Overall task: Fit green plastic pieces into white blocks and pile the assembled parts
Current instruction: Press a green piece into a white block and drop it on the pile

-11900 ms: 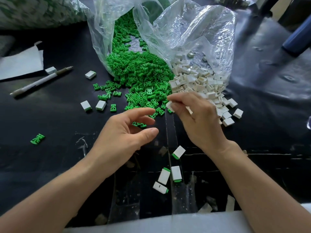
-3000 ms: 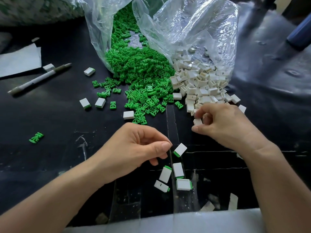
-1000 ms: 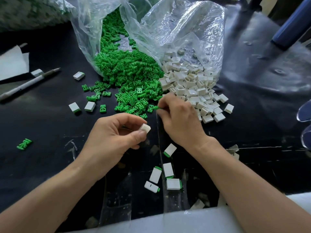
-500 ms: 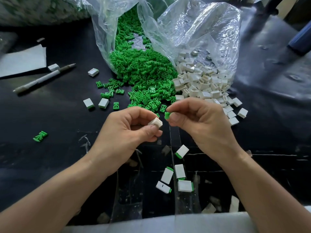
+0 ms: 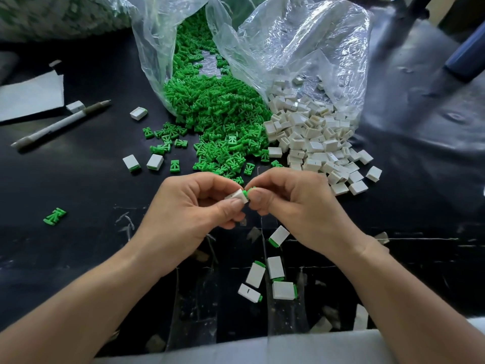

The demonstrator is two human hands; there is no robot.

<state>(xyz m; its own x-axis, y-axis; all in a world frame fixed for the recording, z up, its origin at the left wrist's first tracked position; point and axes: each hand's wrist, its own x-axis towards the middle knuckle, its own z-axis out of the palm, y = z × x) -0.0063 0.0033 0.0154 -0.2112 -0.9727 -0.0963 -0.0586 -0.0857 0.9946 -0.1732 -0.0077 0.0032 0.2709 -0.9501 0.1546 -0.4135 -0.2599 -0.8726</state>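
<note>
Pinching a small white plastic block (image 5: 237, 196), the left hand (image 5: 189, 216) meets the right hand (image 5: 294, 206). The right fingertips (image 5: 258, 197) grip a small green plastic piece (image 5: 248, 192), seemingly partly seated in the block.

No legible text, label, brand, number or sign anywhere in view.

I see one white block (image 5: 237, 196) pinched in the left hand (image 5: 194, 208), tilted. A green piece (image 5: 248, 192) meets its end, pinched by the right hand (image 5: 294, 203). Loose green pieces (image 5: 217, 119) lie heaped on the tabletop (image 5: 78, 185), with a heap of white blocks (image 5: 312, 137) touching them on the right. Five assembled parts (image 5: 275, 267), white with green ends, lie flat in a loose group below the hands.
</note>
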